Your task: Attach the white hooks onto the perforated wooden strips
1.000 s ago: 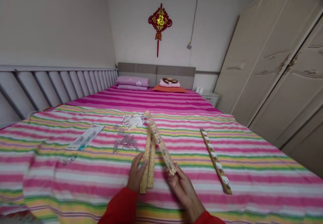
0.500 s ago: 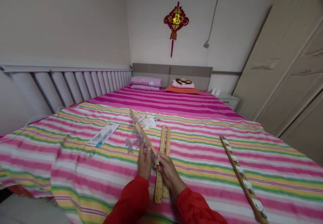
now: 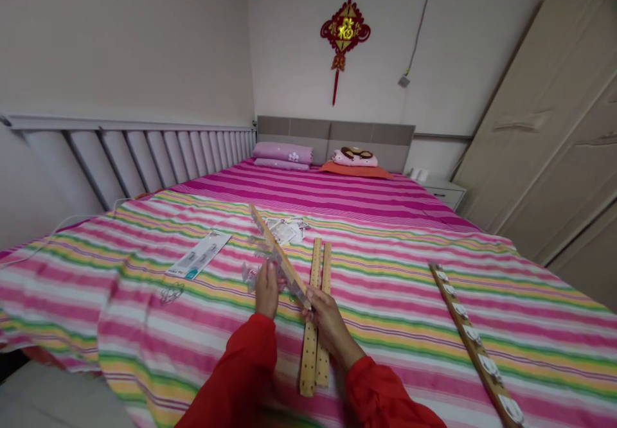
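Note:
My right hand (image 3: pixel 330 325) grips the near end of a pale wooden strip (image 3: pixel 280 253), which slants up and away to the left. Clear plastic pieces line its left side. Against that side, my left hand (image 3: pixel 267 290) has its fingers bent close to the clear pieces; what lies between them is hidden. Below the raised strip, small clear packets (image 3: pixel 250 275) rest on the striped bedcover. Two more wooden strips, a longer one (image 3: pixel 308 357) and a shorter one (image 3: pixel 324 364), both dotted with holes, lie side by side under my right hand.
Off to the right lies a brown wooden strip (image 3: pixel 465 331) bearing a row of white hooks. A flat package (image 3: pixel 199 256) and a small tangle of thin loops (image 3: pixel 172 293) lie at left. Printed papers (image 3: pixel 289 230) sit behind the raised strip on the striped bedcover (image 3: pixel 385 299).
My left hand has shifted slightly left and up along the raised strip, its fingers now at the clear pieces. My right hand keeps its hold. The view has turned a little left.

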`<state>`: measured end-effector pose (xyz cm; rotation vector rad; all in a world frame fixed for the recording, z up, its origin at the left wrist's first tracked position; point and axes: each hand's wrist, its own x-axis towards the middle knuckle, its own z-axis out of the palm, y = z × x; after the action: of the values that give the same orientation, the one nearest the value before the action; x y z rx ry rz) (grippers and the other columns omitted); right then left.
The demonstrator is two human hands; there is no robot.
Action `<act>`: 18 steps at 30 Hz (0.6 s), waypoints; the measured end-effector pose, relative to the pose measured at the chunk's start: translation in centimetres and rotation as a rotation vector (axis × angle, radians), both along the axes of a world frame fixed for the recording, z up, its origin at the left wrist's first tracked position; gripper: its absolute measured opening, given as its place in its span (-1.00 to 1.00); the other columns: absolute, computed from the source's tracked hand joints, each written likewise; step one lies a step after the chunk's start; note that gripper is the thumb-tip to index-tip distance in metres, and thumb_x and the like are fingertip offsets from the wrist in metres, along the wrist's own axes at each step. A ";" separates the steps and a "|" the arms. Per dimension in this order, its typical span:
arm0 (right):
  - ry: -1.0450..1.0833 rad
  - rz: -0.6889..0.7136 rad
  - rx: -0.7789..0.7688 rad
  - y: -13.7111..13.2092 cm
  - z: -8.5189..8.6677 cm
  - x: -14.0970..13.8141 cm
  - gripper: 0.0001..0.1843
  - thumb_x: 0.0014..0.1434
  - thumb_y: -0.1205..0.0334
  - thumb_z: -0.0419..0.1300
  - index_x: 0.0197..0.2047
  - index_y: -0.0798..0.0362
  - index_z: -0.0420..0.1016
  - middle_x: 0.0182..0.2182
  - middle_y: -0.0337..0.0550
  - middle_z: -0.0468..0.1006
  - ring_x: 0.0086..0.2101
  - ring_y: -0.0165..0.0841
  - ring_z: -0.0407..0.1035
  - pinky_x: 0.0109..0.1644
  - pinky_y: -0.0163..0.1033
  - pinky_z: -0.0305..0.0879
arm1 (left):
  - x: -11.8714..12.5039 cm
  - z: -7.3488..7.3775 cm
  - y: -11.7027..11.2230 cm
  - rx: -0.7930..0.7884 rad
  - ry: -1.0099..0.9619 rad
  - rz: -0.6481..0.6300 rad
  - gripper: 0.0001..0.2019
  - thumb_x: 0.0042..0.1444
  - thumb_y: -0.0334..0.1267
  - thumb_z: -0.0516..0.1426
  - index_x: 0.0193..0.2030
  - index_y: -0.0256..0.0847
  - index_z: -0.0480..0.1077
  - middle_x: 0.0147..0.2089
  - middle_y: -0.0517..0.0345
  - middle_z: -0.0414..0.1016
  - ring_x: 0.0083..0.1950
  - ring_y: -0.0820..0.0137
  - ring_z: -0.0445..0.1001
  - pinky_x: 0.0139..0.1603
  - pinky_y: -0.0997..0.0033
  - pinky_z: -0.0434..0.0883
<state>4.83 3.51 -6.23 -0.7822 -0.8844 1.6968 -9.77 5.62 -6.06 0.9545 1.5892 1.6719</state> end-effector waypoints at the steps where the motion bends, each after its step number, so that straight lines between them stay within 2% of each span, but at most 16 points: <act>1: -0.001 -0.007 -0.004 0.0 0.0 0.0 -0.49 -0.16 0.05 0.39 -0.16 0.19 0.58 -0.60 -0.25 0.45 -0.65 -0.52 0.24 -0.60 -0.42 0.13 | 0.0 0.3 -0.1 -0.007 0.040 0.014 -0.33 0.14 0.20 -0.16 0.24 -0.22 0.15 0.08 -0.16 0.33 -0.32 0.39 0.48 -0.41 0.37 0.44; 3: 0.005 -0.013 -0.006 0.1 0.1 -0.1 -0.49 -0.15 0.06 0.39 -0.15 0.18 0.57 -0.60 -0.25 0.45 -0.64 -0.51 0.25 -0.60 -0.42 0.12 | 0.6 0.5 -0.7 0.008 0.150 0.045 -0.35 0.15 0.18 -0.15 0.21 -0.23 0.20 0.08 -0.17 0.35 -0.28 0.35 0.48 -0.36 0.34 0.45; 6: 0.026 -0.003 0.012 0.2 0.0 -0.5 -0.50 -0.13 0.06 0.37 -0.14 0.18 0.57 -0.64 -0.28 0.42 -0.64 -0.50 0.24 -0.61 -0.42 0.09 | 2.5 -0.3 -2.2 0.064 0.279 0.033 -0.38 0.13 0.15 -0.05 0.21 -0.20 0.18 -0.09 -0.07 0.46 -0.26 0.32 0.48 -0.30 0.34 0.43; 9: 0.043 0.020 0.027 0.3 -0.1 -0.9 -0.53 -0.10 0.04 0.35 -0.16 0.17 0.57 -0.64 -0.28 0.42 -0.64 -0.51 0.23 -0.61 -0.44 0.07 | 4.4 -1.3 -3.3 0.047 0.232 -0.063 -0.37 0.15 0.12 -0.06 0.26 -0.20 0.07 -0.38 0.15 0.45 -0.54 0.43 0.40 -0.50 0.41 0.36; 11: 0.044 0.025 0.025 0.4 -0.2 -0.9 -0.54 -0.10 0.04 0.35 -0.17 0.16 0.57 -0.62 -0.27 0.43 -0.63 -0.52 0.23 -0.60 -0.44 0.05 | 4.8 -1.6 -3.3 0.055 0.207 -0.073 -0.41 0.19 0.10 -0.12 0.26 -0.21 0.05 -0.42 0.18 0.44 -0.62 0.47 0.34 -0.56 0.43 0.33; 12: 0.039 0.024 0.022 0.4 -0.3 -0.8 -0.55 -0.11 0.04 0.35 -0.18 0.16 0.57 -0.61 -0.27 0.43 -0.63 -0.52 0.23 -0.60 -0.44 0.05 | 4.7 -1.6 -3.1 0.076 0.220 -0.056 -0.43 0.21 0.07 -0.13 0.25 -0.22 0.07 -0.36 0.13 0.46 -0.58 0.46 0.37 -0.52 0.42 0.35; 14: 0.025 0.020 0.015 0.4 -0.3 -0.4 -0.54 -0.13 0.04 0.37 -0.19 0.15 0.58 -0.60 -0.27 0.43 -0.63 -0.52 0.23 -0.60 -0.43 0.06 | 4.0 -1.5 -2.5 0.137 0.283 -0.005 -0.49 0.22 0.02 -0.12 0.21 -0.23 0.12 -0.12 -0.03 0.49 -0.33 0.39 0.49 -0.31 0.38 0.42; 16: 0.010 0.017 0.008 0.5 -0.3 0.0 -0.53 -0.15 0.04 0.38 -0.18 0.16 0.58 -0.60 -0.27 0.43 -0.64 -0.52 0.21 -0.59 -0.41 0.07 | 2.8 -1.5 -1.7 0.182 0.340 0.050 -0.53 0.23 -0.02 -0.11 0.18 -0.24 0.16 0.07 -0.11 0.41 -0.04 0.32 0.46 -0.08 0.33 0.40; 18: 0.006 0.015 0.008 0.5 -0.3 0.6 -0.51 -0.14 0.04 0.38 -0.17 0.17 0.57 -0.61 -0.27 0.42 -0.65 -0.51 0.21 -0.59 -0.40 0.07 | 1.4 -1.6 -1.1 0.169 0.365 0.093 -0.55 0.23 -0.05 -0.11 0.16 -0.24 0.19 0.10 -0.12 0.39 0.06 0.29 0.41 0.02 0.27 0.36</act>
<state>5.43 4.03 -6.57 -0.7671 -0.8944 1.7071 -8.34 4.54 -7.63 1.3531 1.7667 1.7933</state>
